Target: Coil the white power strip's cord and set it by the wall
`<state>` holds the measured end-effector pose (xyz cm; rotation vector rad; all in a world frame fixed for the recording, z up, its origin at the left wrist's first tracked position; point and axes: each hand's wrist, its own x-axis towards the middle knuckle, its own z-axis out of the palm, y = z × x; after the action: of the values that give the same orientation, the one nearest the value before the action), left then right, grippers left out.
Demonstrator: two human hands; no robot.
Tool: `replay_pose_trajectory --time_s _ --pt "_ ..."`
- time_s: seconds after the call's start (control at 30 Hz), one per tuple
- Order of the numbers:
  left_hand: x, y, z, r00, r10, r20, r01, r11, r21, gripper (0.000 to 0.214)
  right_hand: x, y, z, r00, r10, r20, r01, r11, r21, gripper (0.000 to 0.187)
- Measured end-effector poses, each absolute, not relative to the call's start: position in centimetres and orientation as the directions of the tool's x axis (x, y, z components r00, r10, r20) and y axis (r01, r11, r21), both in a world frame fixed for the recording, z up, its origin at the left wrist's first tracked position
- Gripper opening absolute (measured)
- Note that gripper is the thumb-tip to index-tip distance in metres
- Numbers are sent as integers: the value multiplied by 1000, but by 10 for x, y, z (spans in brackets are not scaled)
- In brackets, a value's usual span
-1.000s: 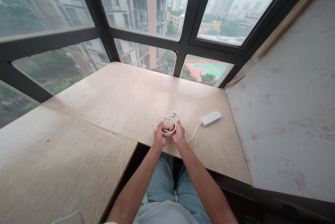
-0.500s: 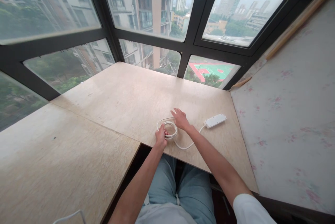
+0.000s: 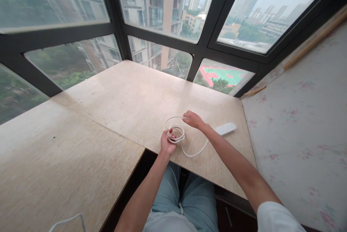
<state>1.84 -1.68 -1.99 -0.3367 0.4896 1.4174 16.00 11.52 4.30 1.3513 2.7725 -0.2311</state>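
My left hand [image 3: 168,142] is closed around one side of a coiled white power cord [image 3: 182,138], just above the near part of the wooden tabletop. My right hand [image 3: 193,119] pinches the cord's free stretch up and to the right of the coil, and that stretch arcs over from the coil's left side. From the coil another length of cord loops along the tabletop toward a white power strip [image 3: 226,129], which lies face down to the right. My right forearm covers the place where this cord meets the strip.
The pale wooden tabletop [image 3: 130,94] runs back to dark-framed windows [image 3: 159,37]. A wall with flowered paper [image 3: 292,130] borders it on the right. Another white cable [image 3: 66,220] lies at the lower left. A dark gap [image 3: 135,179] opens beside my legs.
My right hand, whose fingers were spread beside the coil, has closed on the cord and moved slightly right. My left hand has turned, showing more of its palm under the coil.
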Motion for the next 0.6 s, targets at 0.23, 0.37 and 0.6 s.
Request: replay_pose_trajectory --time_s 0.23,0.37,0.6 --pt "29 -10 -18 -35 801 -598 -994 33 101 25 170 55 38 -372 928 -27 779 297 -552 28" --pt "33 -8 -20 -81 823 -562 -986 15 166 35 168 23 15 -251 938 -241 602 -44 -797 14" --pt "29 -9 -16 -146 852 -502 -927 59 371 45 171 8 6 -323 819 -474 23 -493 -869 31"
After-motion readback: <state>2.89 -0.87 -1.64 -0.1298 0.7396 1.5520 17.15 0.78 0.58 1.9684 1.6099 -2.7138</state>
